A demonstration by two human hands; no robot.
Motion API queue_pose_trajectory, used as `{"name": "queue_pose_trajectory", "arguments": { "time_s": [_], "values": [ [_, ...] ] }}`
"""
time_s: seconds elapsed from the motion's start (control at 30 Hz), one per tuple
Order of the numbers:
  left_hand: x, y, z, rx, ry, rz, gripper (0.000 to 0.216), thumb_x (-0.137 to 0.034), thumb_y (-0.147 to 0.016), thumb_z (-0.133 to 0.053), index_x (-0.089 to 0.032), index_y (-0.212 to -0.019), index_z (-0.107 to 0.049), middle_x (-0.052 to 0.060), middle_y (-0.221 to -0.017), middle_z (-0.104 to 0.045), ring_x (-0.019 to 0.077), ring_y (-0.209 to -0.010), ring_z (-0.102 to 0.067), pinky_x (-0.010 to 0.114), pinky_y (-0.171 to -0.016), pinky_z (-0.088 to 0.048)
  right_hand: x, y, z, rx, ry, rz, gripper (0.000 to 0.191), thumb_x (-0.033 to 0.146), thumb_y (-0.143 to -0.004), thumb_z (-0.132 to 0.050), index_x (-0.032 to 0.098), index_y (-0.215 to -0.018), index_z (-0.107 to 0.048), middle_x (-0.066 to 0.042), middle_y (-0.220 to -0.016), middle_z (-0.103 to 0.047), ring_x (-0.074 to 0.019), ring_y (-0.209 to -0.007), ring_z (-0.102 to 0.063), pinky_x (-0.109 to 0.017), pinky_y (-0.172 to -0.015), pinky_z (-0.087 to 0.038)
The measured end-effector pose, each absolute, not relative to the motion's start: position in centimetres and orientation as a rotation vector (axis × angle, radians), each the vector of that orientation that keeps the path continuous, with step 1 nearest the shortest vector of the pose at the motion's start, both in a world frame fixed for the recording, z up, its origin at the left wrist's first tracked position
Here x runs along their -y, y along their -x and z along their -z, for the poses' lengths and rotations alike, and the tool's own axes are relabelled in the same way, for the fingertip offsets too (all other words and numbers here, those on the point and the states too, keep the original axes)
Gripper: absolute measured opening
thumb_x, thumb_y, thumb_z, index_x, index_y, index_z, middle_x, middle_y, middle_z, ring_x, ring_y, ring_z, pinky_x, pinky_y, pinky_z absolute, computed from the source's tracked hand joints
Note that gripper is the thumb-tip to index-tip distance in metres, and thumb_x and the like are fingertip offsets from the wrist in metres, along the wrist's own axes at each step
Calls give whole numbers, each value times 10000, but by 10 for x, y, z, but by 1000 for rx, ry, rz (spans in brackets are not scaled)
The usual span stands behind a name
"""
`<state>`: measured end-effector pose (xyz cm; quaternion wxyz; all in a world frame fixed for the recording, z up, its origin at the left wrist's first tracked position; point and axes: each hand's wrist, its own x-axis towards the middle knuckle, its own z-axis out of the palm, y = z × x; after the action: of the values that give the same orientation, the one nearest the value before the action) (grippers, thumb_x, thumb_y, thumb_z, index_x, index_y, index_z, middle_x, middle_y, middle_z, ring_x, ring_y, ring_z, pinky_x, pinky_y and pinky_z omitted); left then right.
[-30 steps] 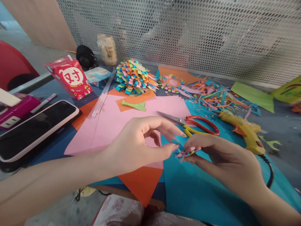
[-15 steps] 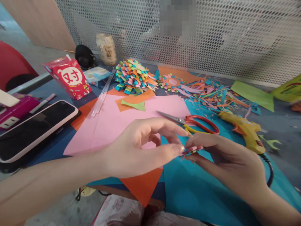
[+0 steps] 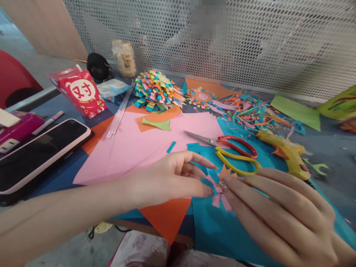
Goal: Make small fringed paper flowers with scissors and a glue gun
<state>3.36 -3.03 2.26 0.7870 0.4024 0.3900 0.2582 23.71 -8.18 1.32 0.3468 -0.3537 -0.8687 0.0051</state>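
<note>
A small fringed paper flower (image 3: 216,200) with pink, blue and orange petals is held up between my hands over the blue paper sheet (image 3: 211,233). My right hand (image 3: 283,211) pinches it near the centre with thumb and fingertips. From the other side, my left hand (image 3: 175,180) curls thumb and fingers about its blue petals, the fingertips partly hiding them. Just beyond the flower lie scissors (image 3: 213,142) with red and yellow handles. Small blue paper strips (image 3: 171,147) rest on the pink paper sheet (image 3: 133,148).
At the back stand a layered paper-fringe ball (image 3: 158,91), a flat paper flower (image 3: 202,96) and a heap of paper shreds (image 3: 247,107). A yellow glue gun (image 3: 286,152) lies right. On the left are a phone (image 3: 47,152), a red drink carton (image 3: 83,92) and clear glue sticks (image 3: 119,115).
The paper flower has turned from edge-on to face me. My right hand has rotated, its back now showing, and moved slightly down, uncovering the yellow scissor handle. Blue strips now show past my left hand.
</note>
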Motion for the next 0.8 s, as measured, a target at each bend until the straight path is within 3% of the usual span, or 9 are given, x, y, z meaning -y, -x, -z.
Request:
{"name": "queue_pose_trajectory", "arguments": {
  "time_s": [0.1,0.27,0.53,0.8],
  "values": [
    [30,-33,-20,-809,-903,-601,346,-40,-592,-702,-182,-896,-617,-45,-660,-625,88,-609,-590,214,-589,-422,71,-239,-9,2332,673,490,241,124,-932,-491,301,-894,-650,-44,-959,-766,-184,-963,-654,-416,-883,-504],
    [31,-33,-17,-797,-951,-598,349,-60,-600,-694,-175,-914,-597,-48,-680,-619,85,-619,-576,223,-600,-427,55,-248,-10,2437,394,759,228,115,-905,-473,263,-840,-633,-62,-978,-741,-206,-951,-614,-422,-811,-500],
    [30,-34,-19,-793,-977,-613,343,-73,-611,-678,-163,-927,-581,-49,-687,-618,80,-638,-568,220,-604,-414,55,-248,-12,2460,342,848,166,174,-866,-561,265,-784,-673,-42,-956,-742,-214,-948,-612,-411,-786,-508],
    [31,-36,-13,-776,-990,-642,361,-67,-602,-685,-161,-935,-583,-57,-683,-608,78,-646,-574,217,-605,-426,52,-247,-13,2480,323,903,201,218,-877,-531,298,-777,-686,-24,-967,-738,-223,-967,-604,-422,-779,-499]
  ]
}}
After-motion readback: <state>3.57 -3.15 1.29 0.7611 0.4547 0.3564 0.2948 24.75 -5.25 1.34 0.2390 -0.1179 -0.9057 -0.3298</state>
